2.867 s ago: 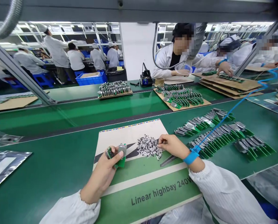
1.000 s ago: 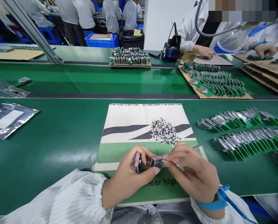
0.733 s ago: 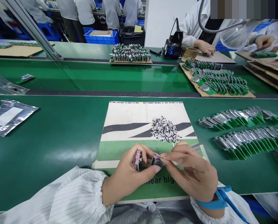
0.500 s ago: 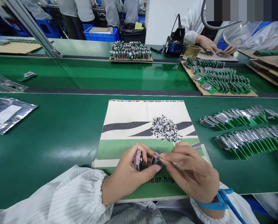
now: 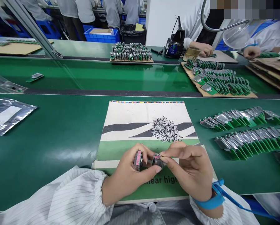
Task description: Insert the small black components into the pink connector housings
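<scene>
My left hand [image 5: 130, 175] is closed around small circuit boards with metal casings. One circuit board [image 5: 138, 160], showing a pink patch, sits in the palm side of the fingers. Another circuit board [image 5: 157, 160], also with pink on top, is pinched between thumb and fingertips. My right hand [image 5: 189, 165] has thumb and index finger pressed together at that second board's upper right corner; whatever is between them is too small to make out. Just beyond the hands, a pile of tiny black-and-silver components [image 5: 165, 129] lies on a printed cardboard sheet [image 5: 128, 150].
Rows of green circuit boards [image 5: 252, 142] stand at right. A silver bag [image 5: 10, 115] lies at left. Across the conveyor belt [image 5: 95, 78] ride a lone board [image 5: 35, 77] and a loaded cardboard tray [image 5: 224, 81]. Co-workers' hands [image 5: 203, 49] are at the far bench.
My right hand has shifted slightly left and turned, its fingertips still at the board's corner. My left hand has hardly moved. The lone board on the belt has travelled right. Co-workers' hands have moved.
</scene>
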Demonstrator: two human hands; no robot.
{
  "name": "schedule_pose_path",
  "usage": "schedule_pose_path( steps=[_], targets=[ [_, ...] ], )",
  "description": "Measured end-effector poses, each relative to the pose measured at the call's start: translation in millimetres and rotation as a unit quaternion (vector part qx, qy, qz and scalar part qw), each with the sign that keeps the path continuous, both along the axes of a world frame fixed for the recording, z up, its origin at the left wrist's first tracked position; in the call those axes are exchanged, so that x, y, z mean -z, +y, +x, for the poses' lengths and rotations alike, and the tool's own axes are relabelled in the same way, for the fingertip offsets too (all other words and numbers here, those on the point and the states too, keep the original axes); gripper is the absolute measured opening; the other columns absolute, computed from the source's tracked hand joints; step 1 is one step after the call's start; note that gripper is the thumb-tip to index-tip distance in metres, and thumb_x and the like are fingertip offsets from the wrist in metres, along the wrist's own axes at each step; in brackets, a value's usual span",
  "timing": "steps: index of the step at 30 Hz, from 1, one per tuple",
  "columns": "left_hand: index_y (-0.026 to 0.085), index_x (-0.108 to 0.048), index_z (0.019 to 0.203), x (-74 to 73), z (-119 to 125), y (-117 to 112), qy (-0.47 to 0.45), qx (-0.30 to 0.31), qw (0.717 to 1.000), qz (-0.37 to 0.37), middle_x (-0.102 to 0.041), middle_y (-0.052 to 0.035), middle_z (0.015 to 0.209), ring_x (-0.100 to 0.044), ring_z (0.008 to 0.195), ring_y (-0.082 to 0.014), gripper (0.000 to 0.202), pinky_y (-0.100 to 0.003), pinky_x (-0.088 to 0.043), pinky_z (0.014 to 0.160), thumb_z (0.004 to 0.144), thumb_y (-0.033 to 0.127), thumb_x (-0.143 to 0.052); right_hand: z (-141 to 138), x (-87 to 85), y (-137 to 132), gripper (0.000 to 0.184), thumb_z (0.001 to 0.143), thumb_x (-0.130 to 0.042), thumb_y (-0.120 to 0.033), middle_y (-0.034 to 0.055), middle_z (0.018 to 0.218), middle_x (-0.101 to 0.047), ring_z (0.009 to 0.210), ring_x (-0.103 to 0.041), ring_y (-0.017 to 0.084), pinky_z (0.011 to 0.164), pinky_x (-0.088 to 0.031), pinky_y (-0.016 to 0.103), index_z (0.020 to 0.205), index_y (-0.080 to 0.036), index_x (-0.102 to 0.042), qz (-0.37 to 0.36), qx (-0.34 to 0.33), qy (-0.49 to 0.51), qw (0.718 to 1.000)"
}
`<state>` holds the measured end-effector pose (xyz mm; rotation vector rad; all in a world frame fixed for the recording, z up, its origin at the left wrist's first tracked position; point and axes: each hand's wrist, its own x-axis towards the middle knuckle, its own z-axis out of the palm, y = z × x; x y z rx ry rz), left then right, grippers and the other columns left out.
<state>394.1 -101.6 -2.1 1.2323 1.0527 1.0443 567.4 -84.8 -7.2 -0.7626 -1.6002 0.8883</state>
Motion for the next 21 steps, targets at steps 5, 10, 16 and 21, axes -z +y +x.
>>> schedule_pose_path(
  steps=[5, 10, 16, 21],
  targets=[
    [0.022, -0.039, 0.071, 1.1, 0.1, 1.1, 0.023, 0.001, 1.0, 0.002, -0.055, 0.0006, 0.08, -0.054, 0.069, -0.0137, 0.031, -0.026, -0.043, 0.06, 0.077, 0.022, -0.069, -0.1, -1.8, 0.9, 0.029, 0.085, -0.058, -0.003, 0.0029, 0.084, -0.07, 0.076, -0.063, 0.019, 0.058, -0.052, 0.036, 0.093, -0.026, -0.043, 0.064, 0.013, -0.055, 0.996],
    [0.022, -0.039, 0.07, 0.1, -1.0, 0.3, 0.036, -0.007, 0.999, 0.021, -0.057, 0.0005, 0.081, -0.057, 0.071, -0.0141, 0.031, -0.026, -0.044, 0.06, 0.078, 0.021, -0.069, 1.7, -0.8, 2.0, 0.03, 0.086, -0.058, -0.004, 0.0037, 0.09, -0.065, 0.085, -0.062, 0.019, 0.067, -0.056, 0.037, 0.099, -0.027, -0.044, 0.038, -0.02, -0.039, 0.998],
    [0.022, -0.041, 0.071, -0.2, -1.2, 0.6, 0.039, -0.009, 0.998, 0.043, -0.06, 0.0002, 0.085, -0.06, 0.075, -0.0139, 0.029, -0.026, -0.046, 0.064, 0.077, 0.018, -0.07, 2.9, 1.3, 0.8, 0.021, 0.09, -0.059, -0.018, 0.0059, 0.102, -0.061, 0.103, -0.061, 0.02, 0.085, -0.058, 0.04, 0.104, -0.027, -0.045, -0.071, -0.052, 0.008, 0.996],
    [0.022, -0.041, 0.071, 2.8, -1.5, 0.6, 0.064, -0.011, 0.996, 0.059, -0.061, -0.0009, 0.085, -0.063, 0.077, -0.0164, 0.029, -0.028, -0.047, 0.063, 0.077, 0.019, -0.07, 0.5, 2.5, -1.4, 0.02, 0.092, -0.057, -0.017, 0.0042, 0.095, -0.059, 0.094, -0.064, 0.018, 0.08, -0.06, 0.036, 0.103, -0.028, -0.045, -0.089, -0.053, 0.019, 0.994]
  ],
)
